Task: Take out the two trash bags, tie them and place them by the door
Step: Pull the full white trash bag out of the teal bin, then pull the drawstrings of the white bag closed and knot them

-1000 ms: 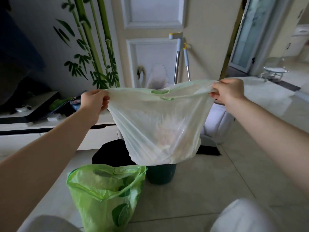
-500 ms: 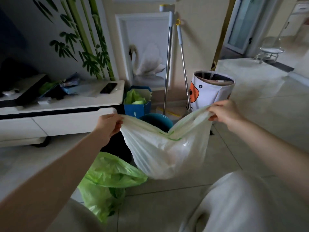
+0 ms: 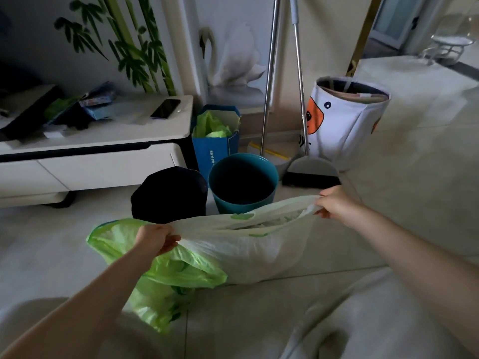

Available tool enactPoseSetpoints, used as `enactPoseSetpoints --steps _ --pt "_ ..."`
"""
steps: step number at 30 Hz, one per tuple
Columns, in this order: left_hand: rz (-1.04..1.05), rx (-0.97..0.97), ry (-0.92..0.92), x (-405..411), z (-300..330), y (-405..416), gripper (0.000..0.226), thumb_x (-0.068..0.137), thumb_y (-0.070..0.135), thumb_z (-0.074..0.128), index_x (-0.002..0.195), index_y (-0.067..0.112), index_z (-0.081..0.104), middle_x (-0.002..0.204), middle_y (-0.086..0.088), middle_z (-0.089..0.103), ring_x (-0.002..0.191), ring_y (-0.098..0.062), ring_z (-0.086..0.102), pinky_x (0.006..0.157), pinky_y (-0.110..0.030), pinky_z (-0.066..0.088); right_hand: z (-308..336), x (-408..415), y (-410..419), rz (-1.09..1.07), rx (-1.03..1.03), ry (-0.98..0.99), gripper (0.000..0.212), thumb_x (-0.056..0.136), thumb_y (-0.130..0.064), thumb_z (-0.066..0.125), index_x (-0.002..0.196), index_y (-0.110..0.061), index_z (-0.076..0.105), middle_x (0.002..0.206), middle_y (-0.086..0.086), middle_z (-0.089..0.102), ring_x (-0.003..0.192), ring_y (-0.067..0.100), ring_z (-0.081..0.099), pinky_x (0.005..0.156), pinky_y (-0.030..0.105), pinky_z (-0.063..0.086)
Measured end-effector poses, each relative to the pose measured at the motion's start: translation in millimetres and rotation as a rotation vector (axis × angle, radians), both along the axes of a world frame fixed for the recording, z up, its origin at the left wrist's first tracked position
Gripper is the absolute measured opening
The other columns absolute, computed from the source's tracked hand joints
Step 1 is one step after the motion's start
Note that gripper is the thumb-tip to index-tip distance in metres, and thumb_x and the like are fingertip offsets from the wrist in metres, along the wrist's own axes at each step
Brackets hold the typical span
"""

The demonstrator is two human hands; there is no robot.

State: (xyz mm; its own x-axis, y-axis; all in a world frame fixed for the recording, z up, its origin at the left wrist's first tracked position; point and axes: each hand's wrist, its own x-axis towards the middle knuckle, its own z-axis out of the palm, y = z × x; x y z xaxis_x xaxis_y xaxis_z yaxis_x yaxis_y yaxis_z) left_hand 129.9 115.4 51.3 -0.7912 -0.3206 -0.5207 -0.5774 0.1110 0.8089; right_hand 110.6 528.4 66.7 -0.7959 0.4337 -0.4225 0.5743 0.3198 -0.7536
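A pale white trash bag with green handle marks rests on the tiled floor, its mouth stretched wide. My left hand grips the left end of its rim and my right hand grips the right end. A bright green trash bag lies on the floor under and left of it, untied, partly covered by my left arm. Behind them stand an unlined teal bin and a black bin.
A white low cabinet with a phone stands at left. A blue paper bag, a broom and dustpan and a white fabric basket line the wall. A doorway opens at far right. My knees fill the bottom.
The white bag has come down from chest height onto the floor beside the green bag, both hands still on its rim. The view has tilted down and nearer to the floor.
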Motion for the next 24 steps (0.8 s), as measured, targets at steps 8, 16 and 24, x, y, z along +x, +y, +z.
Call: enactPoseSetpoints --steps 8,16,24 --pt "-0.420 -0.520 -0.023 -28 -10 -19 0.016 0.092 0.008 0.051 0.082 0.002 0.062 0.057 -0.013 0.069 0.043 -0.024 0.064 0.041 -0.024 0.050 -10 -19 -5 -0.042 -0.048 0.041 0.008 0.088 0.001 0.058 0.087 -0.006 0.062 0.082 0.017 0.064 0.057 0.022 0.063 0.037 0.021 0.051" --pt "-0.812 -1.138 -0.057 -41 -1 -10 0.013 0.081 0.015 0.053 0.068 0.016 0.052 0.069 -0.007 0.060 0.065 -0.027 0.063 0.060 -0.034 0.055 -11 -30 -5 -0.110 -0.178 0.067 0.018 0.086 0.005 0.057 0.077 -0.009 0.054 0.093 0.020 0.062 0.065 0.021 0.063 0.045 0.024 0.056" --pt "-1.008 -1.062 0.117 -41 -2 15 0.052 0.077 0.026 0.059 0.129 0.023 0.052 0.121 -0.003 0.061 0.108 -0.026 0.060 0.088 -0.039 0.052 3 -19 -22 -0.047 -0.127 0.019 0.058 0.084 -0.008 0.063 0.136 -0.011 0.038 0.109 0.018 0.062 0.081 0.027 0.068 0.064 0.035 0.057"
